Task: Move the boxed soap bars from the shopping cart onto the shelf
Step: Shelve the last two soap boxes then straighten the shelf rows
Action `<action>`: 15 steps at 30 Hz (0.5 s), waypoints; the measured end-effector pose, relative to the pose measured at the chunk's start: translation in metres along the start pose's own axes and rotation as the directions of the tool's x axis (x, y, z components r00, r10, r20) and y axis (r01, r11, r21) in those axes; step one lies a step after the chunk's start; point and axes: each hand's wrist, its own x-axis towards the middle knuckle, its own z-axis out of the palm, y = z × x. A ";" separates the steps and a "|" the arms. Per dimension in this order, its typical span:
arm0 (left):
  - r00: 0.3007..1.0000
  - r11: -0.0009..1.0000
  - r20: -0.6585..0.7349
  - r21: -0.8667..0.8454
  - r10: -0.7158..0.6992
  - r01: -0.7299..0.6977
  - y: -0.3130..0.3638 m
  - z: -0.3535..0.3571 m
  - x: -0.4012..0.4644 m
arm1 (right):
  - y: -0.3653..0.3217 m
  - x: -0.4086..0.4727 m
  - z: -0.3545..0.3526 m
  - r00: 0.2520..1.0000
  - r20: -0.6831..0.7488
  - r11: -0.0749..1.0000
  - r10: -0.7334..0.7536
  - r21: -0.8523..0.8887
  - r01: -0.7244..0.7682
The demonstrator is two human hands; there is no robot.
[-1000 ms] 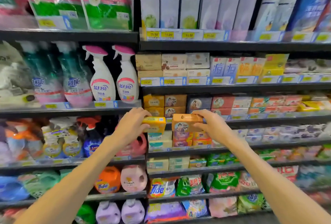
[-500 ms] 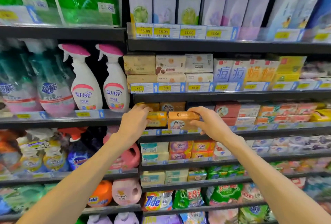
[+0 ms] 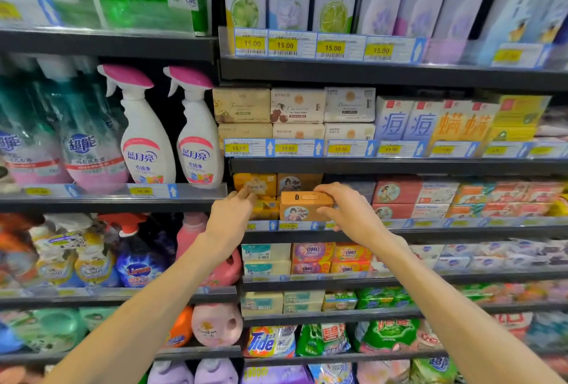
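My right hand (image 3: 350,214) grips an orange boxed soap bar (image 3: 302,207) by its right end, at the front of the soap shelf (image 3: 430,231). My left hand (image 3: 230,219) has its fingers closed on the left end of a yellow boxed soap bar (image 3: 266,208), which sits just left of the orange one. Behind them stand another yellow box (image 3: 255,184) and another orange box (image 3: 296,182). The shopping cart is out of view.
Red and white soap boxes (image 3: 396,191) fill the same shelf to the right. The shelf board above (image 3: 399,165) hangs low over the boxes. Spray bottles (image 3: 196,138) stand in the bay to the left, and more soaps (image 3: 312,253) lie below.
Both hands have risen from the lower shelf to the soap shelf and pushed the yellow and orange boxes in onto it. The camera has moved closer.
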 end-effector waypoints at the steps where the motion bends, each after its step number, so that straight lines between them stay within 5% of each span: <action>1: 1.000 1.000 0.006 0.019 -0.002 0.002 0.001 0.001 -0.001 | 0.000 0.001 0.002 1.000 -0.005 1.000 -0.006 -0.008 0.006; 15: 0.999 0.998 0.007 0.052 -0.031 0.030 0.009 -0.006 -0.009 | -0.011 0.016 0.013 0.999 -0.038 0.978 0.029 -0.203 -0.036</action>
